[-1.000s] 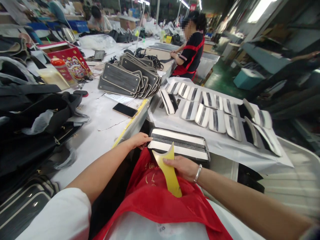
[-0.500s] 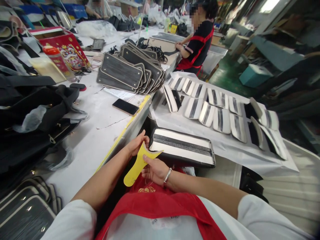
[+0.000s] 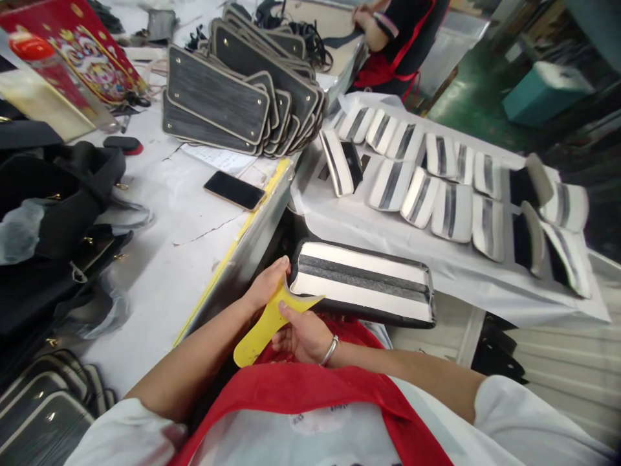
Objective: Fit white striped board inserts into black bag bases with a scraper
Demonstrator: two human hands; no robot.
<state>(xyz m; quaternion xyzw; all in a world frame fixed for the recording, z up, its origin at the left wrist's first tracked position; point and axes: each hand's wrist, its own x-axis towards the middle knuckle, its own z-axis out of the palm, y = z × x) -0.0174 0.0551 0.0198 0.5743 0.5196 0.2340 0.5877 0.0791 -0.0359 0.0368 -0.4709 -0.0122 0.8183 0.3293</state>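
Note:
My right hand (image 3: pixel 303 333) is closed around a flat yellow plastic scraper (image 3: pixel 264 320), its forked tip pointing toward a long bag panel (image 3: pixel 361 281) with white edges and a dark grey middle stripe. That panel lies across my lap in front of me. My left hand (image 3: pixel 266 285) grips the panel's left end, fingers curled over its corner. I wear a red apron (image 3: pixel 310 395).
A white-covered stand (image 3: pixel 349 226) holds rows of similar striped panels (image 3: pixel 439 194). On the table to the left lie a stack of dark grey panels (image 3: pixel 242 97), a black phone (image 3: pixel 234 190), black bags (image 3: pixel 53 213) and a red box (image 3: pixel 82 45). Another person in black and red works at the far end (image 3: pixel 398 39).
My right hand swung the yellow scraper from upright over my lap to the panel's left end, beside my left hand. The view tilted downward.

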